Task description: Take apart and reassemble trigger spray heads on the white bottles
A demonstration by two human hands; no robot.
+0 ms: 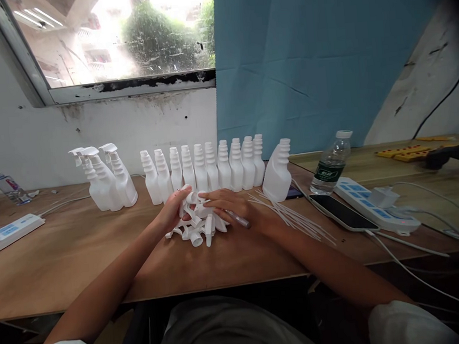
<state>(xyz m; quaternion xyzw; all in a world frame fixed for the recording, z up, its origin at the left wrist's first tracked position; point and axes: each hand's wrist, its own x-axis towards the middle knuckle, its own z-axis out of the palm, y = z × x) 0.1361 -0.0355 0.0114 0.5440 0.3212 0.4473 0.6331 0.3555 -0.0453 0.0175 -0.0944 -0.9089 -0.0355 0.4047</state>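
A pile of white spray heads point(197, 237) lies on the brown table in front of me. My left hand point(173, 209) is at the pile's left side, its fingers against a white spray head; whether it grips one is unclear. From the right, my right hand point(234, 207) reaches over the pile with fingers stretched out, and a pen-like stick point(238, 219) is held in it. Behind the pile stands a row of white bottles without heads point(212, 168). At the left, several white bottles with spray heads point(109, 181) stand together.
A larger white bottle point(277, 173) stands beside thin white tubes point(296, 217) on the right. Further right are a water bottle point(330, 166), a phone point(341, 211) and a power strip point(375, 208) with cables. Another power strip point(14, 234) lies far left.
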